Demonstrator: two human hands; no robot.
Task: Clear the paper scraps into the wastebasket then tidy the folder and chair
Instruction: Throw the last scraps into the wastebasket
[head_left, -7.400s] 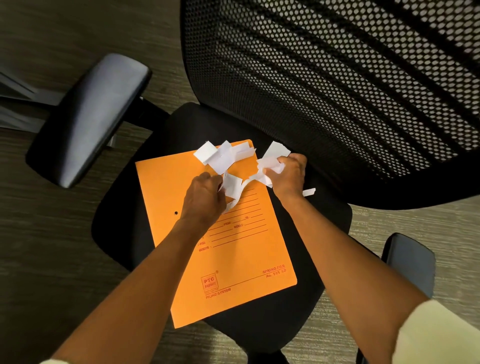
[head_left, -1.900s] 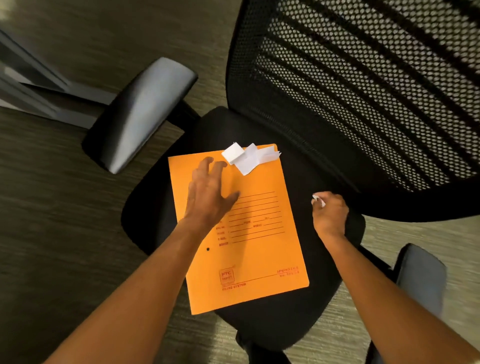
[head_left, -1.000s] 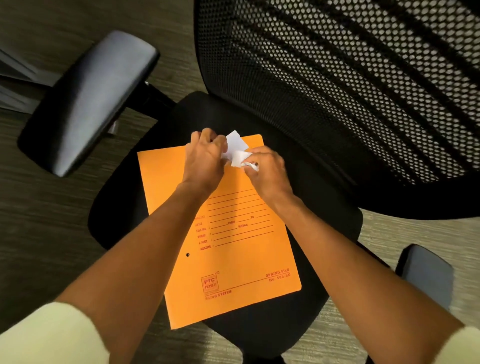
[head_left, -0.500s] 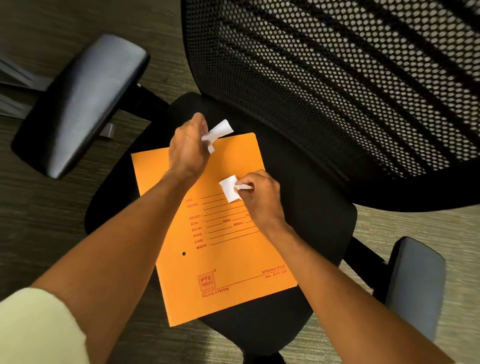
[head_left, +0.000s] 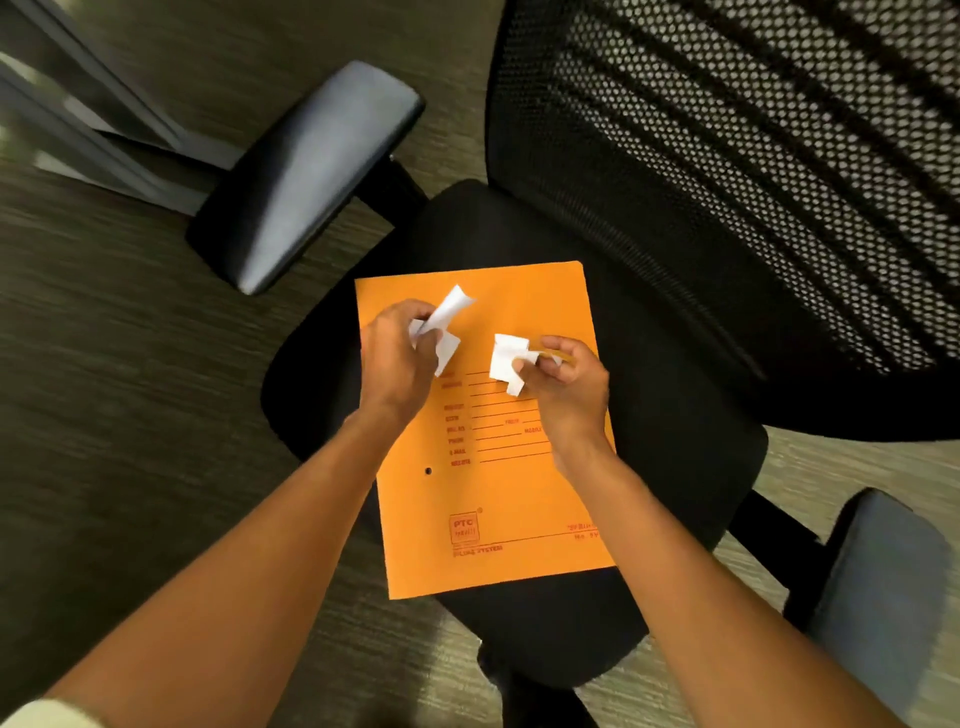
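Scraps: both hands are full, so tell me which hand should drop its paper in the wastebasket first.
No wastebasket shows, so neither side is nearer. Probably the left hand: its scraps stick out loosely in several pieces, while the right hand pinches one scrap securely.

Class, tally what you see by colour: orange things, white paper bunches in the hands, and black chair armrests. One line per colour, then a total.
Orange: 1, the folder
White: 2, scraps in the left hand and scraps in the right hand
Black: 2, the left armrest and right armrest
Total: 5
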